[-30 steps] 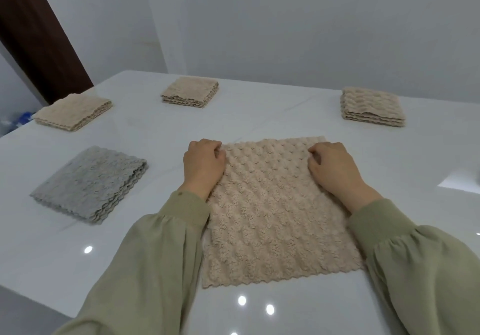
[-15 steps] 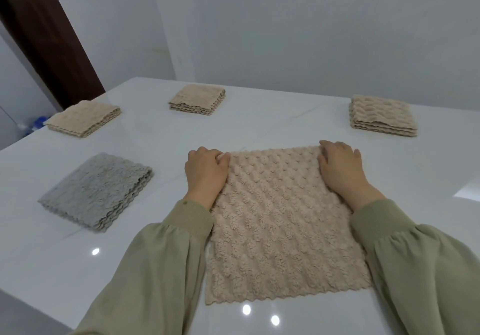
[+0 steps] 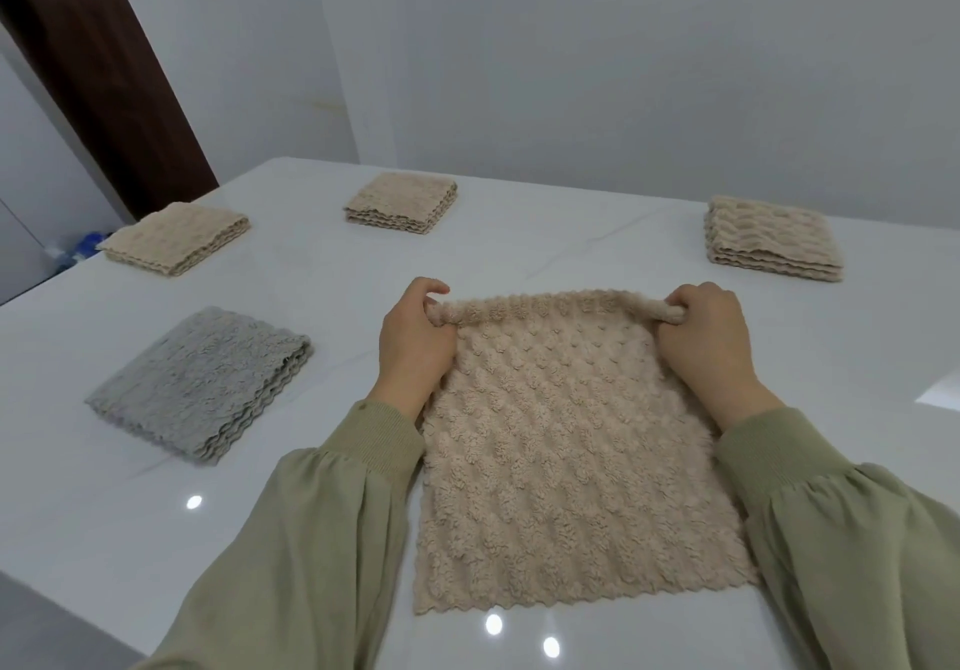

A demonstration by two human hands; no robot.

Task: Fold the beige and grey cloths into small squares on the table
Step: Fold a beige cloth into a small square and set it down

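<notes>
A beige textured cloth (image 3: 566,461) lies spread on the white table (image 3: 519,243) in front of me. My left hand (image 3: 413,344) pinches its far left corner. My right hand (image 3: 709,344) pinches its far right corner. The far edge is lifted a little and curled over between the two hands. The near edge lies flat on the table. A folded grey cloth (image 3: 202,381) sits to the left of my left hand, apart from it.
Folded beige cloths lie farther off: one (image 3: 176,238) at the far left, one (image 3: 402,202) at the back centre, and a thicker stack (image 3: 771,238) at the back right. A grey wall stands behind the table. A dark door frame (image 3: 93,61) is at the upper left.
Both hands went from resting on the cloth's far corners to pinching them, and the far edge has risen and curled over. The camera view shifted slightly.
</notes>
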